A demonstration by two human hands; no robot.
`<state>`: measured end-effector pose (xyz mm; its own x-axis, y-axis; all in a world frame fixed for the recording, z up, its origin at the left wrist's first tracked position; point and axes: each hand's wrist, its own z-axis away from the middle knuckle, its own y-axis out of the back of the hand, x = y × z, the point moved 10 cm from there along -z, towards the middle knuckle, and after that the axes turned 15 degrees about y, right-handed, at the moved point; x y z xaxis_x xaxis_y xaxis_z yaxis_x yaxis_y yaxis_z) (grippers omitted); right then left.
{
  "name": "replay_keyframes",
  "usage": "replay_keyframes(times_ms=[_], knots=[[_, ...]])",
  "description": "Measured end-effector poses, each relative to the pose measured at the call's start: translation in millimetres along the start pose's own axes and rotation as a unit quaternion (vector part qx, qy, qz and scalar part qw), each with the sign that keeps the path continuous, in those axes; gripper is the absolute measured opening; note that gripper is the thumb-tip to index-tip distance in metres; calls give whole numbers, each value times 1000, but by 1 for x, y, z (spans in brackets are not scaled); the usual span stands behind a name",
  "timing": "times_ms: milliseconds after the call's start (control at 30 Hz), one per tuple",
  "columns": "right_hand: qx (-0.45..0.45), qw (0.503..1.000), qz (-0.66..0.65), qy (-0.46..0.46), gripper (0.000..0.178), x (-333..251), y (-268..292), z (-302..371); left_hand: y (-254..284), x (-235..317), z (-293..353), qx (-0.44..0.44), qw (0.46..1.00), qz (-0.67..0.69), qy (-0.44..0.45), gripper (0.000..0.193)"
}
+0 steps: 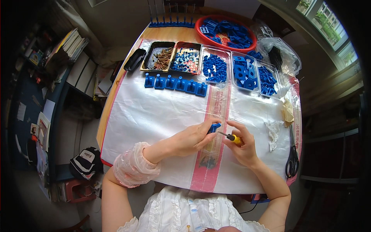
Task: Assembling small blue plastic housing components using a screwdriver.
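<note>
My left hand (189,138) pinches a small blue plastic part (214,128) above the middle of the table. In my right hand (244,149) is a screwdriver (234,139) with a yellow and black handle. Its thin shaft points left at the blue part; whether the tip touches it I cannot tell. My left fingers partly hide the part. Beyond both hands, several blue pieces with square bases and round-topped posts (170,82) stand in a row.
Trays hold brass-coloured screws (164,57), small blue and white bits (187,60) and blue plastic parts (215,68). Behind stand a red basin (251,45) and a row of blue pieces with upright rods (172,24). Black scissors (292,162) and crumpled tissue (273,133) lie right.
</note>
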<state>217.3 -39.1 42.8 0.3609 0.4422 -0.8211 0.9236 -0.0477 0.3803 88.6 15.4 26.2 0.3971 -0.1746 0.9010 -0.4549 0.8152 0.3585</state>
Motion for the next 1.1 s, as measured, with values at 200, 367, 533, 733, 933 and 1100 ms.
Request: replay_keyframes(times_ms=[200,367,533,733,933,1100], knots=[[-9,1000,-18,22,50,-10,-8,-2,-11,2,1,4,998,-59,-34,42],[-23,997,-2,77,39,-16,-16,6,-4,-1,-5,3,1000,22,2,38],[-18,996,37,84,40,-17,-13,5,-11,-12,-9,-52,976,208,38,35],[11,995,70,74,36,-19,-4,2,-43,-19,-4,-172,890,405,116,46],[65,981,91,161,24,-24,-2,5,-51,-11,1,-214,910,339,109,42],[40,980,115,156,25,-28,-2,2,-49,-18,1,-205,926,297,107,50]])
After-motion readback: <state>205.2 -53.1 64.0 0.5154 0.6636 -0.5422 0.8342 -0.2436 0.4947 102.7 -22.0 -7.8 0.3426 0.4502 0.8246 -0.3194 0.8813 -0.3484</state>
